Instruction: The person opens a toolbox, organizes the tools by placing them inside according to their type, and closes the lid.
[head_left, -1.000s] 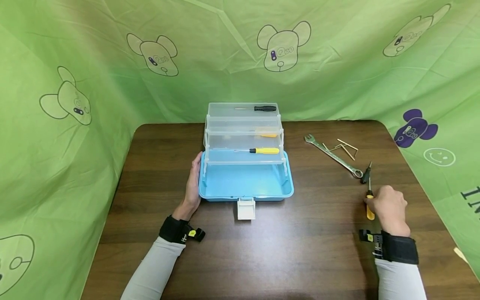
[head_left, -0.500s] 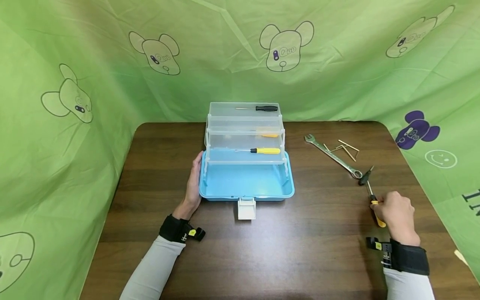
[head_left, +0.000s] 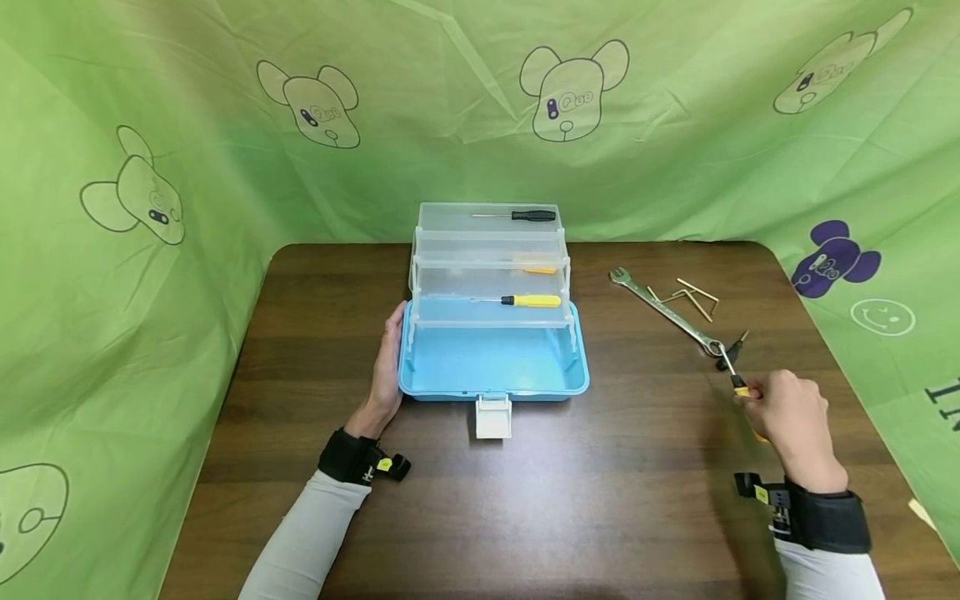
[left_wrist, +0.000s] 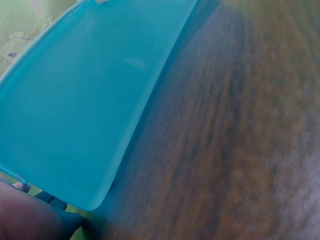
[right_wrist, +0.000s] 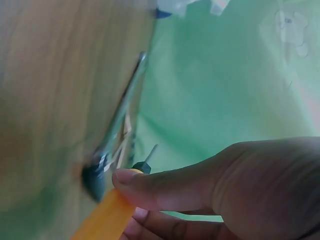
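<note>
My left hand (head_left: 386,367) rests along the left wall of a light-blue toolbox (head_left: 487,358), fingers extended against it. The left wrist view shows the box's blue side and part of that hand at the lower left. At the right, my right hand (head_left: 793,425) pinches the yellow-orange handle of a screwdriver (right_wrist: 107,217) between thumb and fingers. Its metal shaft points away from me, toward the ring end of a wrench (head_left: 663,308). A small black-handled tool (head_left: 727,360) lies beside that ring end, partly behind the shaft.
Several L-shaped hex keys (head_left: 701,302) lie behind the wrench. Clear stepped trays above the box hold a black screwdriver (head_left: 532,216), a yellow screwdriver (head_left: 534,301) and another orange-handled tool (head_left: 542,269). A white latch (head_left: 493,417) hangs at the box's front. Green cloth (head_left: 420,150) surrounds the table.
My right hand has shifted right and picked up the orange screwdriver, whose shaft now tilts left. The small black tool has turned slightly. My left hand and the toolbox keep their places.
</note>
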